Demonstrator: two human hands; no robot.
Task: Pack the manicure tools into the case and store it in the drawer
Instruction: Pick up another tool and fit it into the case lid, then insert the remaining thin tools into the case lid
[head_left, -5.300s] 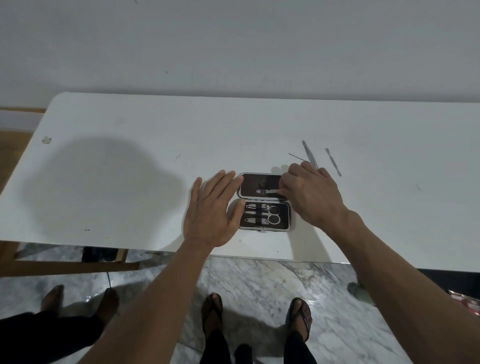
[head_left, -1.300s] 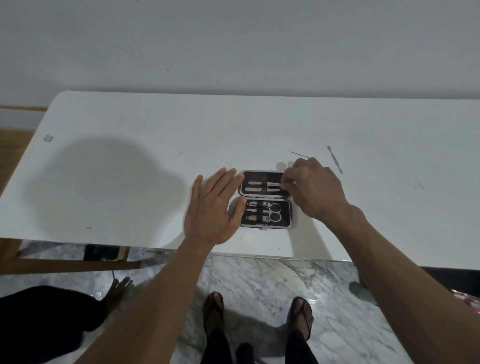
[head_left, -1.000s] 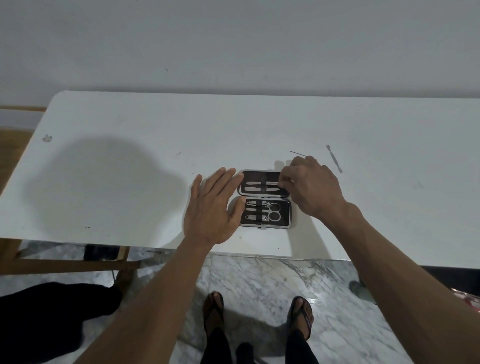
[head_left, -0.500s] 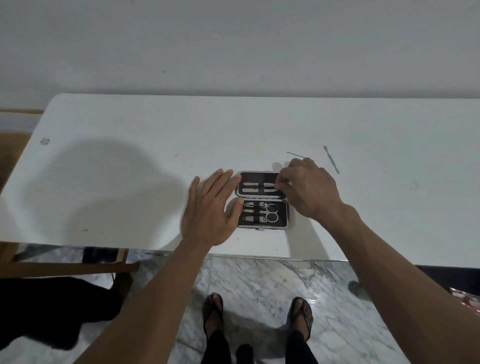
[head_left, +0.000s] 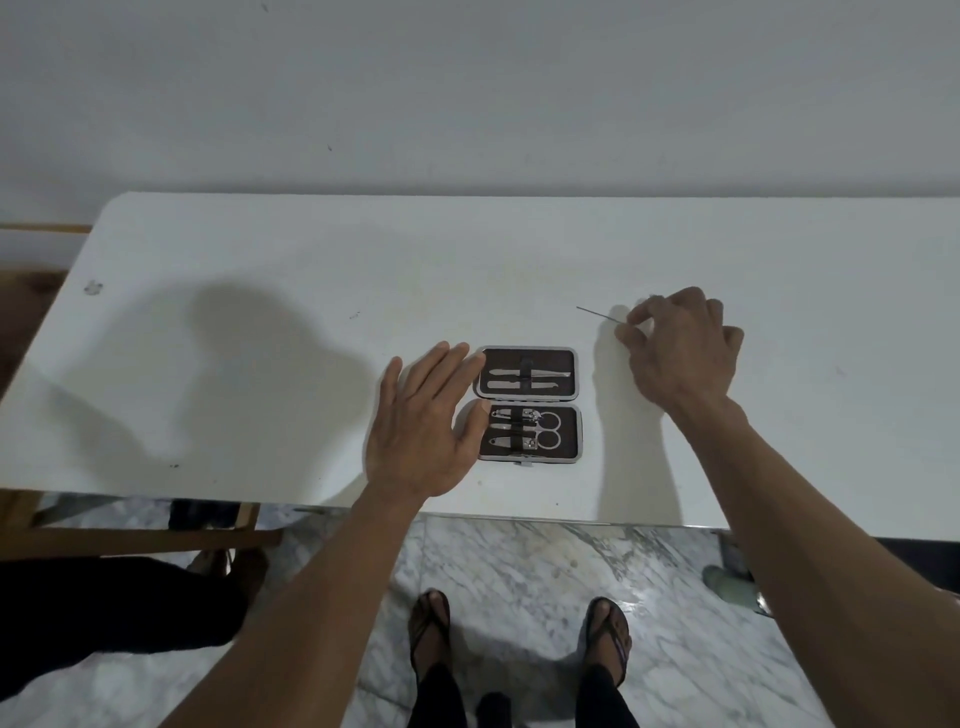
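2 hands flank the open grey-rimmed brown case (head_left: 527, 402): flat left hand (head_left: 423, 428) touches its 9 o'clock edge; right hand (head_left: 678, 353) pinches a thin metal pin (head_left: 597, 315) at 2 o'clock.

White desk (head_left: 260, 270) with rounded far-left corner, pushed against plain pale wall (head_left: 467, 93). Small grey mark (head_left: 92, 287) near desk's left edge, large soft shadow (head_left: 249, 364) across left half. Marble floor (head_left: 519, 582) below, white with grey veins. Two feet in dark flip-flops (head_left: 431, 623) at bottom centre. Wooden frame (head_left: 130, 535) under desk at left, dark clothing (head_left: 104, 613) of second person beside it. Grey-green object (head_left: 727, 584) on floor at right, unclear.
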